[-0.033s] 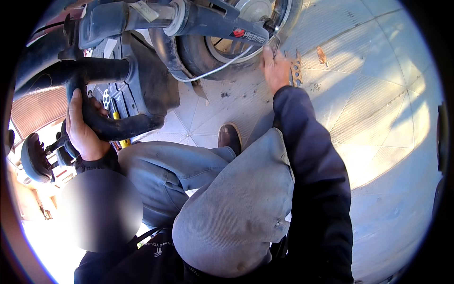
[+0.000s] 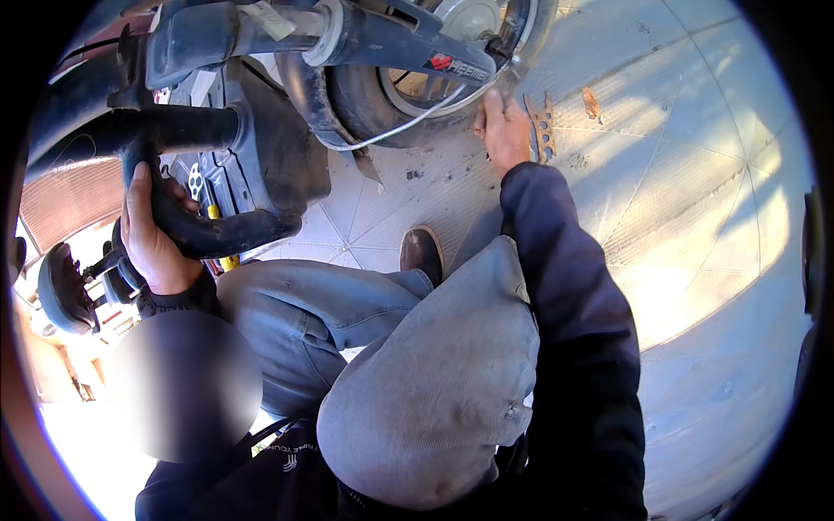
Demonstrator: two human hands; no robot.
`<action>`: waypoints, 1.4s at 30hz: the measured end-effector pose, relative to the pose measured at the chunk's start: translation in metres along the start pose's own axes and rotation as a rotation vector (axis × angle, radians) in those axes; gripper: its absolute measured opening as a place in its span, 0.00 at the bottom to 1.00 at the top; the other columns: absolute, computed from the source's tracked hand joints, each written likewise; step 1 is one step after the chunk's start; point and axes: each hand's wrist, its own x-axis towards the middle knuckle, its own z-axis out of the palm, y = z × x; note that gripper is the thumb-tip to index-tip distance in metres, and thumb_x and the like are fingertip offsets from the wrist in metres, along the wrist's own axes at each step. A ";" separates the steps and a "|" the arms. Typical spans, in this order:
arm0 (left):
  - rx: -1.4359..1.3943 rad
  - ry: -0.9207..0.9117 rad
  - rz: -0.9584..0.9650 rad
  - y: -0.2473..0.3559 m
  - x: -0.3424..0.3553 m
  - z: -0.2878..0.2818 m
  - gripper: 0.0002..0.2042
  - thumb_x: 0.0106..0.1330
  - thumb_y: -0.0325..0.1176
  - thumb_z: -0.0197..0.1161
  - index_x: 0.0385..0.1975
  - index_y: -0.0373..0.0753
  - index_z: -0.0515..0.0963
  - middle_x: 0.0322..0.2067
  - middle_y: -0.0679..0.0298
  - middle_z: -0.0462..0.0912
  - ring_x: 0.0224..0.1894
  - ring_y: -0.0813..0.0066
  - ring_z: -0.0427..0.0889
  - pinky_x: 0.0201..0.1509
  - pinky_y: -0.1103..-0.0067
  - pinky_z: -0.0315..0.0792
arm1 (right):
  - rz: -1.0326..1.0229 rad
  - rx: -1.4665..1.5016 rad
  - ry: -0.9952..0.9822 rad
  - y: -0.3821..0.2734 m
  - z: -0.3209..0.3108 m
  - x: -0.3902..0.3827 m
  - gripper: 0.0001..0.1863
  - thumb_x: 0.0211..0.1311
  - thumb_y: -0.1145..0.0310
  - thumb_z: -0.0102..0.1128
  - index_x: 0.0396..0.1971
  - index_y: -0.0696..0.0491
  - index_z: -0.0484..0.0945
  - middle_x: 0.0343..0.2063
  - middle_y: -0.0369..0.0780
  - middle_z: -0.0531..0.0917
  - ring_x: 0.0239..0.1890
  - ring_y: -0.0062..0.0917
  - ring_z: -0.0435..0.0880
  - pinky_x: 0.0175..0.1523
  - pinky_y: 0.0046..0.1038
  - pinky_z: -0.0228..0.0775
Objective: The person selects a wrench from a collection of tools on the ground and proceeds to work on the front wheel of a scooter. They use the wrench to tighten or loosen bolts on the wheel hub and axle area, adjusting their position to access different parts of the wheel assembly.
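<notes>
Two bare hands work on a vehicle with a dark frame, seen from above by the person. The left hand (image 2: 158, 234) is wrapped round a curved black bar (image 2: 230, 236), thumb laid along it and fingertips showing on the far side. The right hand (image 2: 506, 139) reaches forward, fingers bent close together, just below the axle end (image 2: 495, 47) of a wheel (image 2: 352, 97) at the upper middle. A grey blur lies by the fingertips; whether they hold something, I cannot tell.

The step in hand looks like work at that axle end, with the left hand bracing the frame. The next move seems to call for a firm left grip and careful placing of the right fingers.

The fork leg (image 2: 391, 54) and a pale cable (image 2: 382, 136) crowd the right hand's left side. Just right of it, a perforated metal plate (image 2: 545, 130) lies on the floor (image 2: 695, 252), with a brown scrap (image 2: 592, 103) beyond. Rightward, the floor offers wide room; the left hand has less, near a black housing (image 2: 274, 143).
</notes>
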 end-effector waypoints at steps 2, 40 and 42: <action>0.005 -0.026 -0.001 -0.001 0.001 0.000 0.18 0.64 0.48 0.60 0.36 0.36 0.75 0.21 0.66 0.75 0.22 0.79 0.76 0.29 0.85 0.72 | 0.105 0.220 0.178 0.006 -0.010 0.003 0.24 0.72 0.51 0.44 0.35 0.60 0.76 0.24 0.39 0.80 0.28 0.22 0.78 0.34 0.24 0.70; -0.003 -0.033 -0.004 -0.002 0.004 -0.004 0.17 0.64 0.46 0.60 0.36 0.35 0.75 0.22 0.64 0.75 0.22 0.76 0.75 0.33 0.83 0.72 | 0.257 0.159 -0.074 -0.010 -0.115 -0.121 0.15 0.72 0.58 0.49 0.29 0.54 0.73 0.15 0.34 0.73 0.16 0.16 0.70 0.23 0.21 0.63; 0.003 -0.032 0.023 -0.004 0.005 -0.004 0.17 0.64 0.46 0.60 0.36 0.35 0.75 0.22 0.64 0.75 0.22 0.76 0.75 0.32 0.83 0.72 | 0.209 0.413 -0.130 -0.022 -0.096 -0.116 0.14 0.72 0.59 0.49 0.32 0.55 0.73 0.16 0.36 0.75 0.15 0.17 0.70 0.22 0.22 0.64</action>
